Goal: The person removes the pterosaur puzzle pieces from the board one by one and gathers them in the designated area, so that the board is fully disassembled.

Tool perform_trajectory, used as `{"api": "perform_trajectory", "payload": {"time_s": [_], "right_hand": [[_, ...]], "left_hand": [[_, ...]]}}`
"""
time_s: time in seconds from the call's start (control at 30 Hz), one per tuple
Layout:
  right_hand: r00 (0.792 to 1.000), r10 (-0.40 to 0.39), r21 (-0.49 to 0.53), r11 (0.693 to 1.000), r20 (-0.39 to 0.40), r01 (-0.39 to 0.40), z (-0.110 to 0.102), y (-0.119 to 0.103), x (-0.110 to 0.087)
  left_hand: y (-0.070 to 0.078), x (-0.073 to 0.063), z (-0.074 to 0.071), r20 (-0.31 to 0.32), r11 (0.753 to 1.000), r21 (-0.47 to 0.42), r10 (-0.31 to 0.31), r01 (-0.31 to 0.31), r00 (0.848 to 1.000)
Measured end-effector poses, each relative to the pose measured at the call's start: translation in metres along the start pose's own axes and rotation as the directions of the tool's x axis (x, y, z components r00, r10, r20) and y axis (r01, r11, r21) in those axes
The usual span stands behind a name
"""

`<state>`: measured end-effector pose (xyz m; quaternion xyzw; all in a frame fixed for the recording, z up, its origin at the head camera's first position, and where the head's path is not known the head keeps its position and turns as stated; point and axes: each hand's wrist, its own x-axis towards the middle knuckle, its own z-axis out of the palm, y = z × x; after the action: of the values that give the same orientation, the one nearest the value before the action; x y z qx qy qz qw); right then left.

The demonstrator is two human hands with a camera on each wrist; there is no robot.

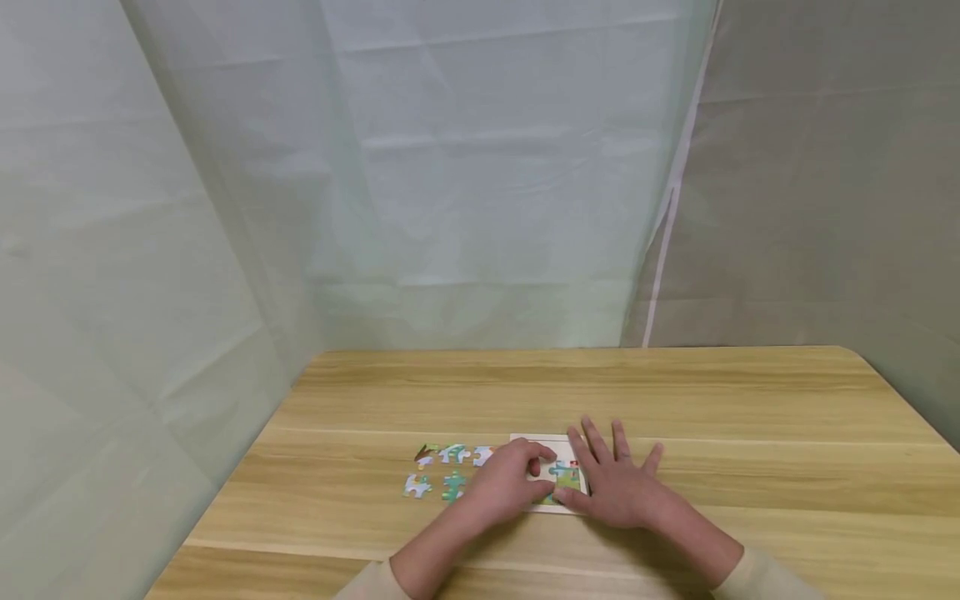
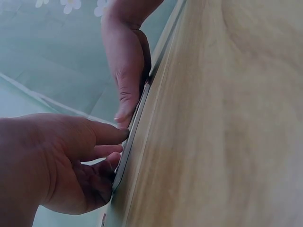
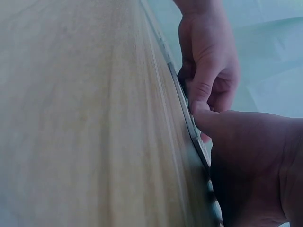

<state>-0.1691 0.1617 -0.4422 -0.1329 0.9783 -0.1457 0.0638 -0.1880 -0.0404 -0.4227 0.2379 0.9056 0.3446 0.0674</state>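
A shallow puzzle tray (image 1: 525, 437) with a pale rim lies flat on the table, with green and blue jigsaw pieces (image 1: 567, 477) fitted in its right part. Over its left part arches my left hand (image 1: 506, 479), thumb and forefinger bent and apart, their tips down at the tray; pale tray floor shows in the gap between them. My right hand (image 1: 626, 485) lies with fingers spread across the tray's right edge, its thumb on the pieces near the front. Both thumb tips come close together in the right wrist view, above the thin tray edge (image 3: 182, 101).
Left of the tray, several loose jigsaw pieces (image 1: 453, 453) lie in two rough rows, some partly behind the left hand. The wooden table (image 1: 720, 400) reaches back to hanging pale cloth (image 1: 480, 208), with more cloth along its left and right sides.
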Motion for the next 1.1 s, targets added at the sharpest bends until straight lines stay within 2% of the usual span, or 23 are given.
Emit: {"api": "perform_trajectory", "payload": {"time_s": [0.23,0.57,0.77,0.93,1.1], "right_hand": [[0.999,-0.009,-0.008,1.000,-0.039,0.008,0.010,0.007,0.004],[1.000,0.001,0.004,1.000,-0.030,-0.001,0.009,0.006,0.003],[0.999,0.000,0.013,1.000,-0.035,0.000,0.007,0.004,0.002],[1.000,0.013,0.015,1.000,0.014,-0.013,-0.004,-0.002,-0.002],[0.999,0.021,0.017,1.000,0.025,-0.021,-0.010,-0.006,-0.005]], "left_hand": [[0.002,0.000,0.000,0.017,1.000,0.013,-0.009,0.008,1.000],[0.003,0.002,0.002,0.016,1.000,0.026,-0.016,0.016,1.000],[0.002,0.002,0.002,-0.011,1.000,-0.005,-0.012,0.012,1.000],[0.001,0.004,0.002,-0.036,0.998,-0.063,0.000,-0.002,0.999],[0.001,0.007,0.005,-0.055,0.992,-0.129,0.010,-0.017,0.998]]}}
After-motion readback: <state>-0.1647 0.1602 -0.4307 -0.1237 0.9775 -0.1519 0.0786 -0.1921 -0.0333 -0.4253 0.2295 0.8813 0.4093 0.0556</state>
